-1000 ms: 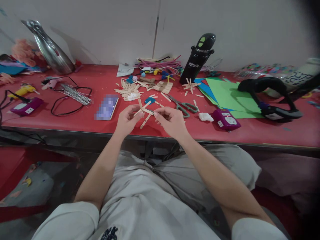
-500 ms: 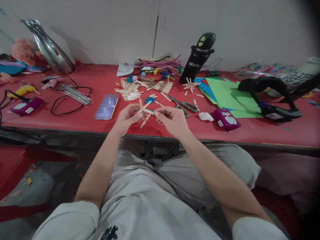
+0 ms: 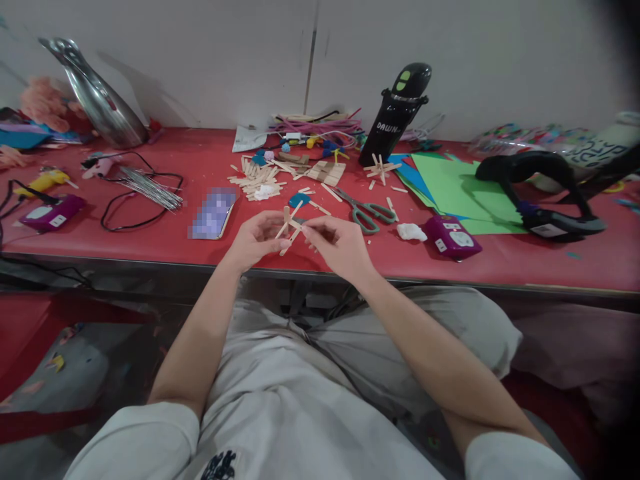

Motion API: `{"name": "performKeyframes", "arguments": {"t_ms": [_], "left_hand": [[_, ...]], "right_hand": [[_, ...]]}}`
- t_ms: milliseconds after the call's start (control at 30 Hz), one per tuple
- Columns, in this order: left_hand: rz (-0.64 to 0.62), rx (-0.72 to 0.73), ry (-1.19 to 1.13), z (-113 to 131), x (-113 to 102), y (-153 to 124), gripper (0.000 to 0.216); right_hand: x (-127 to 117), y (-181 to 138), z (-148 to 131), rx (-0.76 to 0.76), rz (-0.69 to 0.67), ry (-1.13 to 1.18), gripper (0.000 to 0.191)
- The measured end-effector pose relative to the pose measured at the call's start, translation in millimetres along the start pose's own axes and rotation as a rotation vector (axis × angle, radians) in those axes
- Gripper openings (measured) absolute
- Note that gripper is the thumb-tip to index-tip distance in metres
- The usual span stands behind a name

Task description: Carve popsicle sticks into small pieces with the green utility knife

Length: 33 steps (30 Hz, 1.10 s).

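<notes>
Between my hands, just above the front of the red table, is a star of crossed wooden craft sticks (image 3: 289, 225). My left hand (image 3: 259, 241) is closed on its left side, thumb low and fingers curled behind. From the right, my right hand (image 3: 336, 241) pinches a stick of the same star between thumb and forefinger; its other fingers are curled and partly hidden. A finished-looking stick star (image 3: 381, 169) stands farther back by the black bottle. Beyond my hands lie a heap of loose craft sticks (image 3: 255, 179) and a blue piece (image 3: 299, 200).
Scissors (image 3: 370, 212) lie right of my hands, with a white wad (image 3: 411, 232) and a purple box (image 3: 453, 238) beyond. A phone (image 3: 214, 213) lies to the left. Green paper (image 3: 460, 190), a black bottle (image 3: 397, 113) and a steel jug (image 3: 100, 100) stand around the table (image 3: 165, 243).
The star has turned and tilted between my hands. My right hand has shifted slightly left, closer to my left hand, and the right-pointing stick is now more covered by its fingers.
</notes>
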State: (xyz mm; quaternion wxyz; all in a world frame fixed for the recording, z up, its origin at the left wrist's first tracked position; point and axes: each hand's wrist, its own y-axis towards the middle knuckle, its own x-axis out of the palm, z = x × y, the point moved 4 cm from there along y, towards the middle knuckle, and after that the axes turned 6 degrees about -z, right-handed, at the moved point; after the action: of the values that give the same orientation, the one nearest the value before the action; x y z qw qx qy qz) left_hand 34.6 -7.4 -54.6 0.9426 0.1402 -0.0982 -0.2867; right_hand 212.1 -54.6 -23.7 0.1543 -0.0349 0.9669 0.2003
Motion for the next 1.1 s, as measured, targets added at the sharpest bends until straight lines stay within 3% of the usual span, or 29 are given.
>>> {"name": "performKeyframes", "arguments": {"t_ms": [100,233,400,533,667,1000,1100], "left_hand": [[-0.034,-0.018,0.001,0.6,2.2,-0.5,0.052],[-0.078,-0.036,0.010,1.8,4.1,-0.7,0.050],[-0.064,-0.025,0.006,2.6,4.7,0.3,0.049],[-0.051,-0.020,-0.020,2.0,4.3,1.0,0.049],[-0.060,-0.042,-0.028,1.7,4.6,0.7,0.050],[-0.063,-0.035,-0.020,1.3,4.7,0.4,0.050],[-0.067,-0.027,-0.035,0.3,3.7,1.2,0.049]], "right_hand": [[1.3,4.8,12.3,0.163,-0.005,0.213,0.030],[6.7,9.9,18.0,0.209,-0.049,0.391,0.037],[10.9,8.6,15.8,0.273,-0.218,0.573,0.044],[4.1,7.1,15.0,0.283,-0.188,0.555,0.051],[3.6,7.6,15.7,0.263,-0.078,0.490,0.040],[4.4,7.6,4.6,0.125,-0.038,0.275,0.030],[2.7,7.7,5.8,0.166,-0.029,0.353,0.031]]}}
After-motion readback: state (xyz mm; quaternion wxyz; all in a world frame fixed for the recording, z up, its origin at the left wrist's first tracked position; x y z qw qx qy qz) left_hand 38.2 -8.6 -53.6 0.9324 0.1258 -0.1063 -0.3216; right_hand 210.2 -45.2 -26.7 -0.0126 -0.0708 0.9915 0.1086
